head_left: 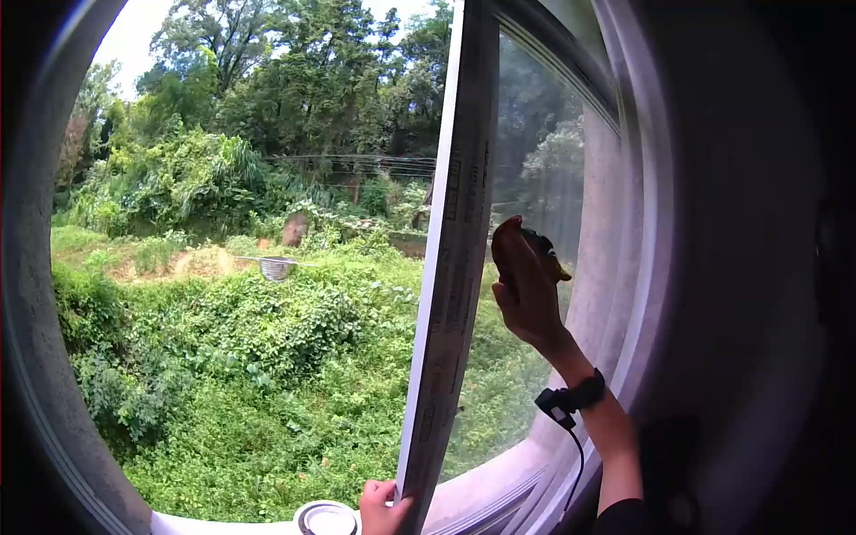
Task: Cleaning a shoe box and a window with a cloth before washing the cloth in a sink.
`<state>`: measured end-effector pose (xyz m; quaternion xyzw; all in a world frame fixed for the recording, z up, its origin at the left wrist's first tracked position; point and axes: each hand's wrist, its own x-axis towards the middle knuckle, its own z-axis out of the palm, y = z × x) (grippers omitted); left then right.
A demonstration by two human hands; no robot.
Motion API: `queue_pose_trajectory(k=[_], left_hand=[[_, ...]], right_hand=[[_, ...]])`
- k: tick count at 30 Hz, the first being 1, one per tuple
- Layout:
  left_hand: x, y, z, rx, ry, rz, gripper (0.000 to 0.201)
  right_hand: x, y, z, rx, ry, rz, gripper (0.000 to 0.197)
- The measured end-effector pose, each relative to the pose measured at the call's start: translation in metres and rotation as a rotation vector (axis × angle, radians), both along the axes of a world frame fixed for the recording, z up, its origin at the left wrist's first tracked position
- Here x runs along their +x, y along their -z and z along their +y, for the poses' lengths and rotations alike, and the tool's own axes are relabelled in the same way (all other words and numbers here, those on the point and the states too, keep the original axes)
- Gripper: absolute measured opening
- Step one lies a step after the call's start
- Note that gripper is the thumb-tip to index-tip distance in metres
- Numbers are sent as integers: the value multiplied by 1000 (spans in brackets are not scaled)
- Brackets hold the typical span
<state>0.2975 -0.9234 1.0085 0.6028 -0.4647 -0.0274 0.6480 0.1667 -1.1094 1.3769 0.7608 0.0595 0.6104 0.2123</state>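
Observation:
A sliding window sash (450,285) with a white edge and a dark, film-covered frame stands across the view. My left hand (383,510) grips the lower part of its edge, thumb and fingers bent round it. To the right, my right hand (526,290) is raised against the glass pane (526,383) of this sash. Under its fingers is a crumpled cloth (557,260), dark with yellow and reddish parts. The hand hides most of the cloth. The pane looks hazy.
A round white container (327,519) stands on the sill beside my left hand. A black strap with a small device (571,399) and cable is on my right wrist. The window frame (637,223) curves at right. Outside are green bushes (294,312) and trees.

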Motion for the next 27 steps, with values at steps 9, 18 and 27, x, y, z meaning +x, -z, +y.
queue_pose_trajectory(k=[9,18,27], left_hand=[[-16,-25,32,115,129,346,28],[-31,-36,10,-94,106,563,17],[-38,-18,33,-94,-68,420,28]], right_hand=[[-64,-172,-119,2,-39,-309,43],[-236,-43,-441,828,119,-681,54],[-184,-176,-350,870,83,-495,48]])
